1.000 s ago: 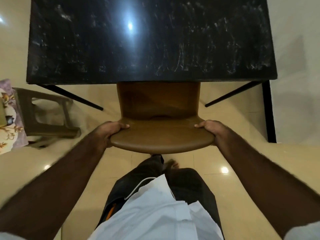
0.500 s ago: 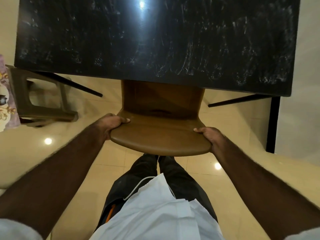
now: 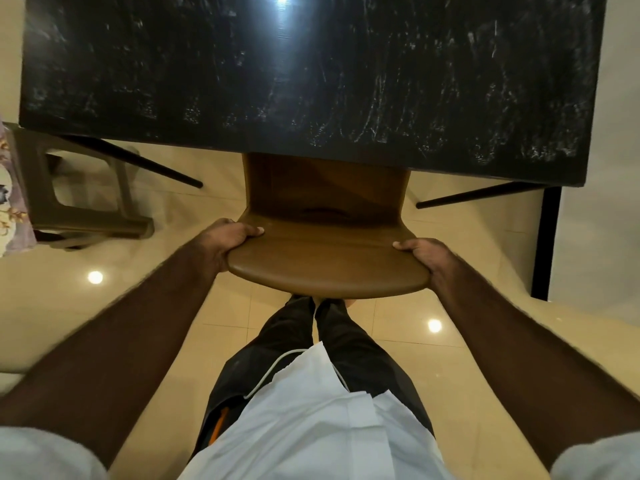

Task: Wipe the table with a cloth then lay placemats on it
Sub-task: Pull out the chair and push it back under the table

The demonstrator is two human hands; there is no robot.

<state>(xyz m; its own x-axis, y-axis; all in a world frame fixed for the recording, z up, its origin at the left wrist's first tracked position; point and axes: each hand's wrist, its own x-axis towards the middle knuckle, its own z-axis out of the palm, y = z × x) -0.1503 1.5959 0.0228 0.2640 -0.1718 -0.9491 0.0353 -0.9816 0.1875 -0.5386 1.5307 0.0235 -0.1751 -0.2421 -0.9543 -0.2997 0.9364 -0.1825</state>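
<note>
A black glossy table (image 3: 214, 81) fills the top of the head view, its surface streaked with whitish smears, mostly on the right. A brown chair (image 3: 325, 268) stands in front of me, its seat partly tucked under the table's near edge. My left hand (image 3: 227, 239) grips the left end of the chair's backrest top. My right hand (image 3: 424, 256) grips the right end. No cloth or placemat is in sight.
A brown plastic stool (image 3: 79, 199) stands on the beige tiled floor at the left, beside a floral fabric (image 3: 10, 209) at the frame edge. Black table legs (image 3: 545, 244) slant down at right and left. My legs are just behind the chair.
The chair has slid further under the table with both hands still on its backrest. I have stepped closer, so the table looks nearer and larger.
</note>
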